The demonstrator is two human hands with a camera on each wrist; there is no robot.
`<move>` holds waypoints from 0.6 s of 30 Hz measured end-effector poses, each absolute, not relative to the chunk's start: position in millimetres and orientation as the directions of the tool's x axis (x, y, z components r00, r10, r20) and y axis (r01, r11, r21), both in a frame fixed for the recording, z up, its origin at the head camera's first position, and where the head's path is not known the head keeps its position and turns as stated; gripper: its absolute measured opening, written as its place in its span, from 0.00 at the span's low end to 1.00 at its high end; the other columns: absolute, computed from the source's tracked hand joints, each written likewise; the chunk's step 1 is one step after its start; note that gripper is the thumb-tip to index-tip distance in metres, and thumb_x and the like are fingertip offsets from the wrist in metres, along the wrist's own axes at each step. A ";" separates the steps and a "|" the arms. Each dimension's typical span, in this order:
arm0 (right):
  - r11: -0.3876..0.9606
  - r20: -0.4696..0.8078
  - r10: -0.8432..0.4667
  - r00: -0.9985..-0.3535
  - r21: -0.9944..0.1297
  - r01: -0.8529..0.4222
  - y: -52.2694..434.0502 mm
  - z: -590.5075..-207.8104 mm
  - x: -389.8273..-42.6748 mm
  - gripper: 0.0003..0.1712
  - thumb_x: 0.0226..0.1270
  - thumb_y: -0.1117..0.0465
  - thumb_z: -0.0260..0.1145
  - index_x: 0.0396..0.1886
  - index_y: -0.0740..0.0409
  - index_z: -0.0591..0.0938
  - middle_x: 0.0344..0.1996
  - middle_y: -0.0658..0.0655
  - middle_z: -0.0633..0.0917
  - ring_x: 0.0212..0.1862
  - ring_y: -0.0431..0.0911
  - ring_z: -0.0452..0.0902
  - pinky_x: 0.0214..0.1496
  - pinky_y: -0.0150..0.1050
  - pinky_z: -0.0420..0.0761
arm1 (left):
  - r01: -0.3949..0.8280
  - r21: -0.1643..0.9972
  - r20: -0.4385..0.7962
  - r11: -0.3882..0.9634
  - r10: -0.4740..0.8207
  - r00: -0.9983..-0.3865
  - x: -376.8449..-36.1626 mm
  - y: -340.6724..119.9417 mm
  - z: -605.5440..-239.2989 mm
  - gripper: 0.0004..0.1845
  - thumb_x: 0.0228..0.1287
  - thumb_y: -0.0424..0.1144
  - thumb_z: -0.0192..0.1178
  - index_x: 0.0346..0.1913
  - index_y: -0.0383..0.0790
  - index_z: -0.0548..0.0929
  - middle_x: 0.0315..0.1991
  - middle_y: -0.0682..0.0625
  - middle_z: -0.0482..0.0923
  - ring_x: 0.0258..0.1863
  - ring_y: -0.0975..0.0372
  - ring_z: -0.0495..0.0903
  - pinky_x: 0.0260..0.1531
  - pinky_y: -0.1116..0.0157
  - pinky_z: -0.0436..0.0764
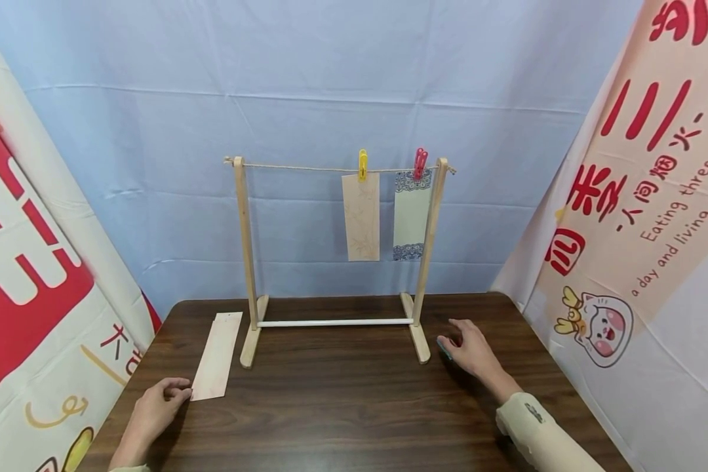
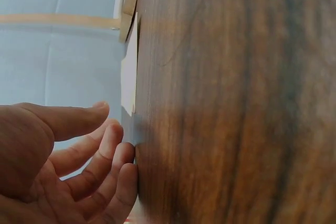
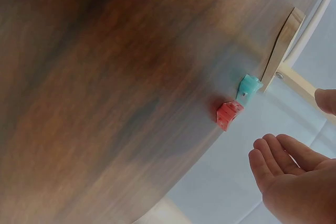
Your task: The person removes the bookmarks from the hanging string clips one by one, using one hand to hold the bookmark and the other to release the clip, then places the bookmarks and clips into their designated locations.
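Note:
My left hand (image 1: pixel 156 408) hovers by the near left corner of pale paper strips (image 1: pixel 217 357), seemingly stacked, on the table's left. In the left wrist view, a gap shows between its loosely bent fingers (image 2: pixel 94 174) and the paper (image 2: pixel 129 72). My right hand (image 1: pixel 474 351) is above the table's right side with nothing in its grasp. Below its spread thumb and fingers, the right wrist view shows a teal clothespin (image 3: pixel 248 88) and a red clothespin (image 3: pixel 229 115) lying on the table. The hand mostly hides them in the head view.
A wooden stand (image 1: pixel 245 242) carries a string (image 1: pixel 301 168) across its top. A yellow clothespin (image 1: pixel 362 165) holds up a beige strip (image 1: pixel 362 219); a red one (image 1: pixel 420 164) holds a blue-patterned strip (image 1: pixel 412 216). A white rod (image 1: pixel 336 322) joins the feet on the brown table (image 1: pixel 342 413).

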State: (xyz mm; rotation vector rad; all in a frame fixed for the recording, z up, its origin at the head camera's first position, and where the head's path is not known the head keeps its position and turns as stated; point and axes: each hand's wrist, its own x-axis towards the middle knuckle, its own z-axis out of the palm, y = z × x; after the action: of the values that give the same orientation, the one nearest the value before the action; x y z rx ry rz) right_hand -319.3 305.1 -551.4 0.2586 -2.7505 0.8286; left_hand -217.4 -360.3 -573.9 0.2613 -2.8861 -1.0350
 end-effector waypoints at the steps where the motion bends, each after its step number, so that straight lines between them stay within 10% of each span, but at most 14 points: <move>1: 0.821 0.296 -0.097 -0.950 -0.515 -0.244 304.9 -551.3 -319.2 0.35 0.75 0.55 0.73 0.70 0.75 0.76 0.64 0.75 0.79 0.64 0.69 0.76 0.65 0.67 0.76 | -0.138 0.636 0.002 0.759 -0.180 -0.984 -217.6 -360.3 -573.9 0.19 0.78 0.42 0.64 0.59 0.29 0.85 0.40 0.46 0.89 0.45 0.47 0.88 0.47 0.45 0.82; 18: 0.825 0.305 -0.129 -0.944 -0.495 -0.273 301.5 -543.4 -317.6 0.35 0.77 0.54 0.73 0.71 0.74 0.75 0.63 0.73 0.79 0.49 0.61 0.78 0.54 0.61 0.78 | -0.138 0.622 0.006 0.771 -0.181 -0.983 -218.1 -356.6 -570.9 0.19 0.77 0.44 0.65 0.57 0.30 0.84 0.41 0.46 0.88 0.40 0.56 0.84 0.39 0.57 0.78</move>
State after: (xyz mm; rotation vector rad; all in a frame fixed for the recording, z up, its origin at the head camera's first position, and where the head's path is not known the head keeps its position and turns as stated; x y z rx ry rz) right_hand -317.6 301.5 -543.4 0.3083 -2.7491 0.8026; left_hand -218.1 -356.6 -570.9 0.2613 -2.8943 -1.0080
